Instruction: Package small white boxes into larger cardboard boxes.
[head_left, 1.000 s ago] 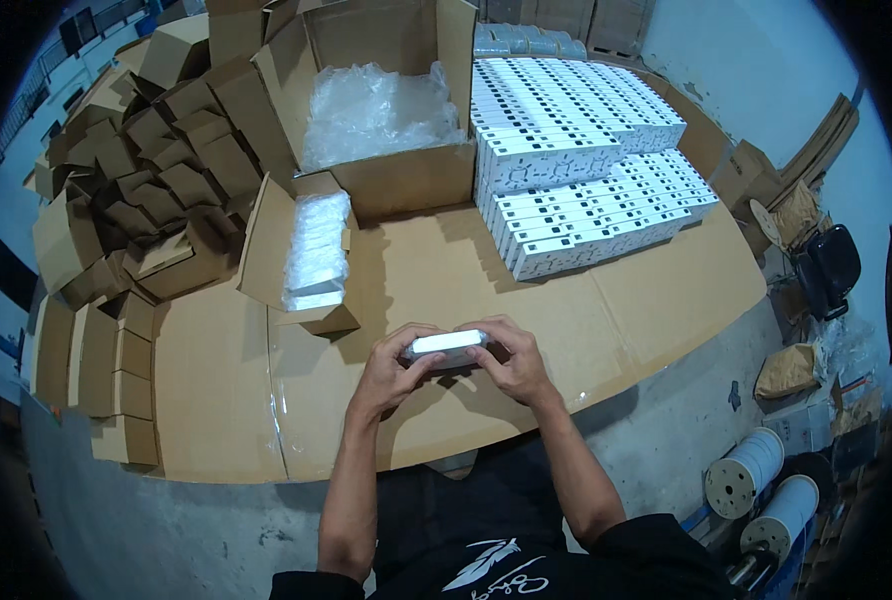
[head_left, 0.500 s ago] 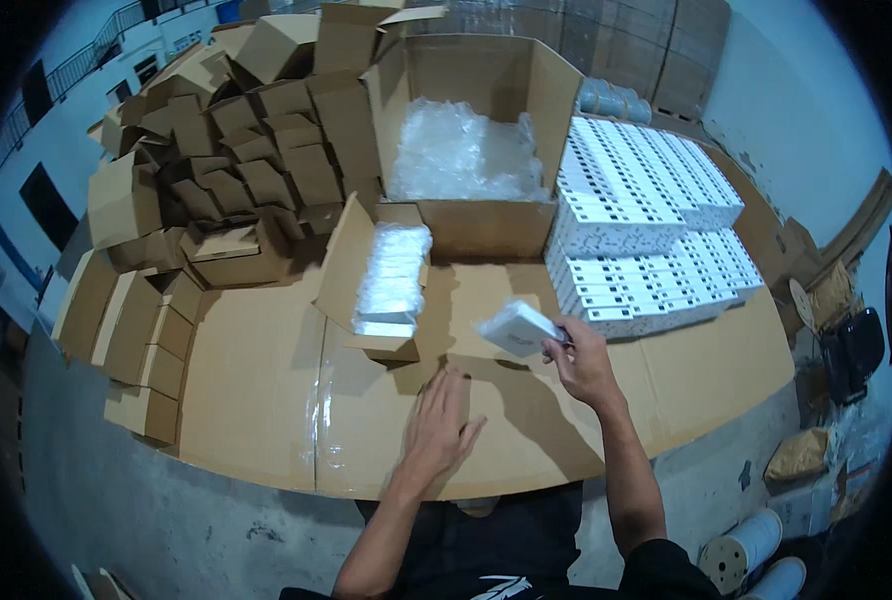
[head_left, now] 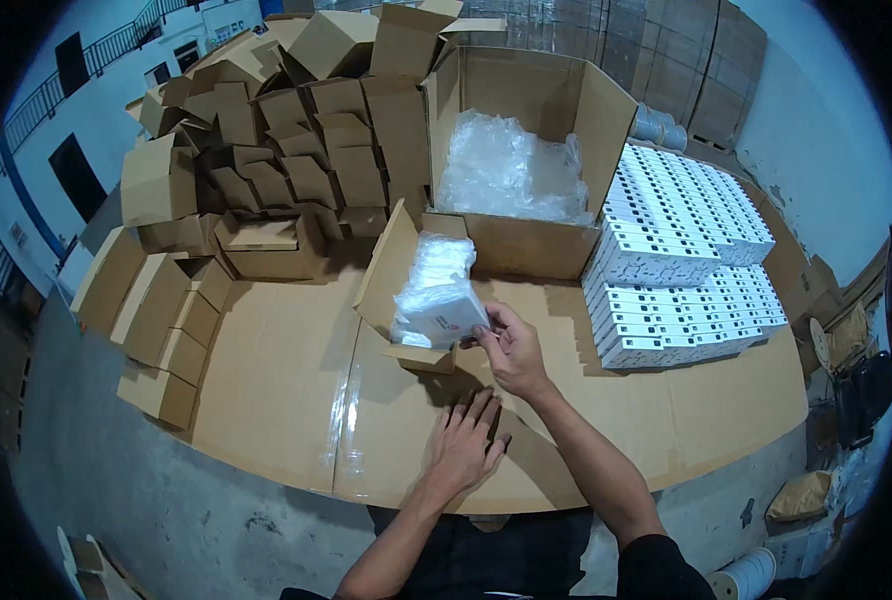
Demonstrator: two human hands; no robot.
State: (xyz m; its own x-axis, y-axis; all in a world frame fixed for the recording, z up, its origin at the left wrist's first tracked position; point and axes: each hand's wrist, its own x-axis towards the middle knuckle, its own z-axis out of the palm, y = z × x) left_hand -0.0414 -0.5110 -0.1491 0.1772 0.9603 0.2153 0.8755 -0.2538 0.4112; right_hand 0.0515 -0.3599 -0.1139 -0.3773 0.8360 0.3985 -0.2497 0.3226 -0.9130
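Observation:
A small white box (head_left: 450, 314) in a clear plastic bag is pinched at its right edge by my right hand (head_left: 512, 352). It is tilted over the near end of an open brown carton (head_left: 381, 270). Inside that carton stands a row of similar plastic-wrapped white boxes (head_left: 438, 262). My left hand (head_left: 465, 446) lies flat on the cardboard-covered table (head_left: 276, 400), just in front of the carton, fingers spread and holding nothing.
Behind stands a large open carton (head_left: 519, 245) with clear plastic bags (head_left: 511, 170). White boxes (head_left: 666, 255) are stacked in rows at the right. Open brown cartons (head_left: 301, 175) pile up at the back left, and several smaller cartons (head_left: 156, 320) line the left edge.
My right hand has carried the wrapped white box leftward to the brown carton. My left hand still rests on the table. The whole view has shifted slightly.

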